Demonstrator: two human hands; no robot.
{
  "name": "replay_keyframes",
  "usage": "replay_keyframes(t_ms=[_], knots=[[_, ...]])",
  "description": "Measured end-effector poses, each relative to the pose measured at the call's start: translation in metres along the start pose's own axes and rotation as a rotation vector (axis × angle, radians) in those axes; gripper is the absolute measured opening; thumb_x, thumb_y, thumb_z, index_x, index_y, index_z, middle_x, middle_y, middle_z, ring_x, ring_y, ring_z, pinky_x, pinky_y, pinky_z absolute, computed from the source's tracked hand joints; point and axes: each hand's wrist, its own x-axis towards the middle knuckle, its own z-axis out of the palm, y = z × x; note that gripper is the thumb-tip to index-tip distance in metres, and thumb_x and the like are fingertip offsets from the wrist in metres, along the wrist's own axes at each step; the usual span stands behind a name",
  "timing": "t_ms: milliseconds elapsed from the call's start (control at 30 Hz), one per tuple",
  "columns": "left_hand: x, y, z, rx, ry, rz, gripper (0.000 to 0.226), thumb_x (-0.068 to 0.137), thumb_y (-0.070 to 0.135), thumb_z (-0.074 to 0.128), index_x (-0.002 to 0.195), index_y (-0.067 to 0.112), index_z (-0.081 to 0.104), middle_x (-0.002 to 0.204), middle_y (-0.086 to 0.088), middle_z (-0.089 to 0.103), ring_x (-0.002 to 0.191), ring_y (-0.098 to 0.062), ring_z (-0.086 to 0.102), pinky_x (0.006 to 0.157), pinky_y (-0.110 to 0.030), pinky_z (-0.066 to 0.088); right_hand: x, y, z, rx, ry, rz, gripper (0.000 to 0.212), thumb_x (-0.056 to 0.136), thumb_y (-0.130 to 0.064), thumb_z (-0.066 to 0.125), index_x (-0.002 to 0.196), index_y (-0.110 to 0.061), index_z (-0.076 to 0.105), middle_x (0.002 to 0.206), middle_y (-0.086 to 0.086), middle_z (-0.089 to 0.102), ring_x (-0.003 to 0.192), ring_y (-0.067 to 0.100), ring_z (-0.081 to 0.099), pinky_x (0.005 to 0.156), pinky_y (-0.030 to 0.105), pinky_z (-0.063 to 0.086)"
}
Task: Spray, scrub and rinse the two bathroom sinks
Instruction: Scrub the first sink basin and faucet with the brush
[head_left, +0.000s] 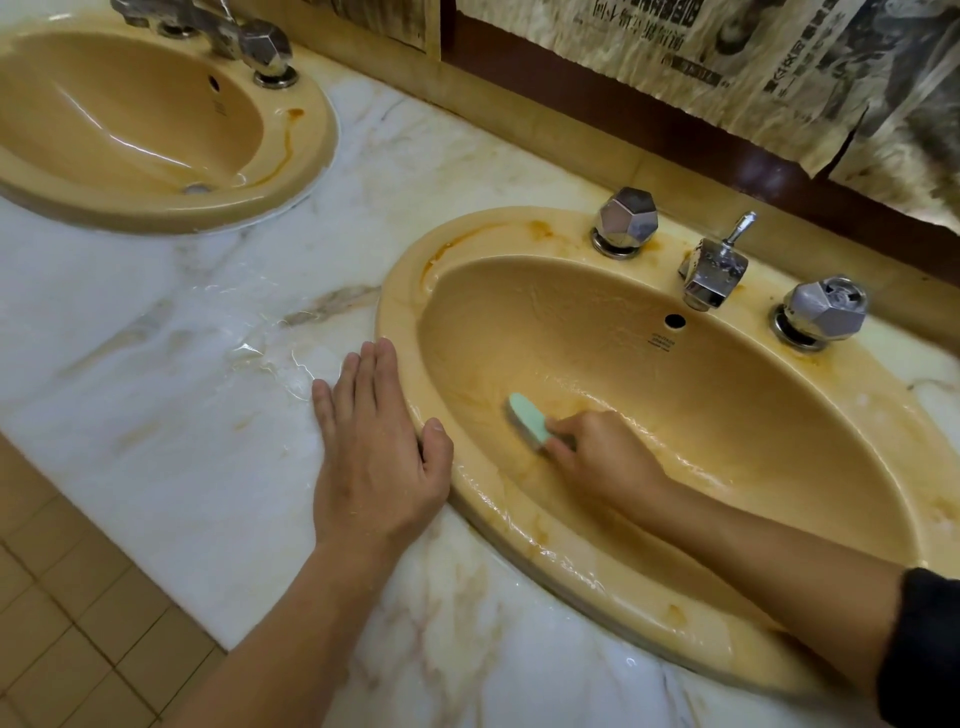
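Two tan oval sinks are set in a white marble counter. The near sink (779, 415) is wet, with orange stains on its rim and bowl. My right hand (602, 454) reaches into its left side and grips a pale green scrub brush (530, 422) pressed against the bowl wall. My left hand (376, 452) lies flat, fingers straight, on the counter at that sink's left rim, thumb on the rim. The far sink (291, 156) sits at the upper left, glossy, with an orange streak on its right rim.
The marble counter (197, 374) is wet between the sinks. Chrome spout (711, 270) and two faceted knobs (623, 221) (823, 312) stand behind the near sink. Newspaper (753, 57) covers the wall above. Tan floor tiles (78, 623) show at lower left.
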Motion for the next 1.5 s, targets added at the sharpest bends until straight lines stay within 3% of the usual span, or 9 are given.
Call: replay_keyframes(t_ms=[267,367,533,700,833,967,1200,1300,1500], knots=[[0.0,-0.001,0.0,-0.006,-0.01,0.008,0.081,0.086,0.04,0.023,0.156,0.001,0.018,0.162,-0.017,0.024,0.153,-0.028,0.013,0.125,-0.051,0.001,0.01,0.021,-0.006,0.099,0.016,0.06,0.034,0.095,-0.03,0.06,0.128,-0.025,0.066,0.11,-0.003,0.074,0.081,0.01,0.06,0.063,0.021,0.034],[0.0,-0.002,-0.001,-0.016,-0.01,0.017,0.08,0.086,0.039,0.024,0.156,0.001,0.019,0.161,-0.017,0.026,0.152,-0.029,0.015,0.125,-0.051,0.001,0.0,-0.001,0.002,0.243,-0.079,-0.077,0.029,0.092,-0.03,0.062,0.119,-0.031,0.072,0.094,-0.011,0.076,0.065,-0.001,0.057,0.06,0.016,0.032],[0.002,-0.003,-0.002,-0.051,-0.005,0.019,0.079,0.086,0.038,0.025,0.155,0.001,0.021,0.16,-0.015,0.028,0.152,-0.028,0.017,0.125,-0.05,0.001,0.007,0.016,-0.003,0.23,0.019,0.164,0.016,0.092,-0.033,0.066,0.107,-0.028,0.068,0.095,-0.004,0.068,0.082,0.014,0.059,0.07,0.032,0.045],[0.005,-0.003,-0.011,-0.164,-0.03,-0.014,0.074,0.085,0.036,0.029,0.15,0.001,0.031,0.15,-0.015,0.041,0.143,-0.033,0.03,0.123,-0.054,0.012,-0.011,-0.006,0.001,0.285,-0.084,0.025,0.011,0.094,-0.034,0.064,0.105,-0.032,0.067,0.077,-0.013,0.059,0.08,0.008,0.052,0.077,0.028,0.044],[0.026,-0.013,-0.026,-0.258,-0.034,-0.005,0.061,0.085,0.037,0.033,0.137,0.007,0.044,0.129,-0.006,0.052,0.125,-0.027,0.043,0.11,-0.047,0.035,-0.004,0.001,-0.011,0.269,-0.099,0.029,0.019,0.094,-0.028,0.065,0.111,-0.034,0.071,0.091,-0.009,0.07,0.085,0.006,0.057,0.074,0.016,0.04],[0.065,-0.03,-0.028,-0.335,-0.074,0.05,0.06,0.092,0.03,0.034,0.15,0.013,0.031,0.147,-0.002,0.039,0.139,-0.015,0.032,0.114,-0.03,0.027,-0.003,-0.021,-0.012,0.329,-0.059,-0.077,0.021,0.095,-0.027,0.065,0.113,-0.029,0.074,0.105,-0.018,0.073,0.088,-0.007,0.064,0.079,0.016,0.046],[0.071,-0.037,-0.016,-0.223,-0.123,0.145,0.064,0.093,0.032,0.03,0.153,0.011,0.024,0.155,-0.01,0.032,0.147,-0.027,0.026,0.117,-0.054,0.028,0.001,-0.032,-0.004,0.353,0.046,0.049,0.019,0.095,-0.022,0.065,0.111,-0.023,0.075,0.076,-0.037,0.054,0.076,-0.022,0.053,0.073,0.01,0.038],[0.073,-0.038,-0.015,-0.206,-0.123,0.165,0.065,0.092,0.031,0.03,0.153,0.01,0.024,0.157,-0.011,0.03,0.147,-0.029,0.024,0.117,-0.056,0.026,0.004,-0.046,-0.004,0.493,0.047,-0.019,0.018,0.094,-0.022,0.066,0.11,-0.022,0.075,0.093,-0.023,0.071,0.087,-0.009,0.063,0.074,0.011,0.042],[0.074,-0.037,-0.016,-0.169,-0.12,0.186,0.066,0.092,0.031,0.029,0.152,0.004,0.028,0.157,-0.015,0.031,0.147,-0.032,0.024,0.118,-0.057,0.025,0.008,-0.06,0.001,0.542,0.101,0.091,0.012,0.092,-0.024,0.067,0.103,-0.024,0.074,0.083,-0.013,0.067,0.078,0.0,0.059,0.071,0.024,0.042]])
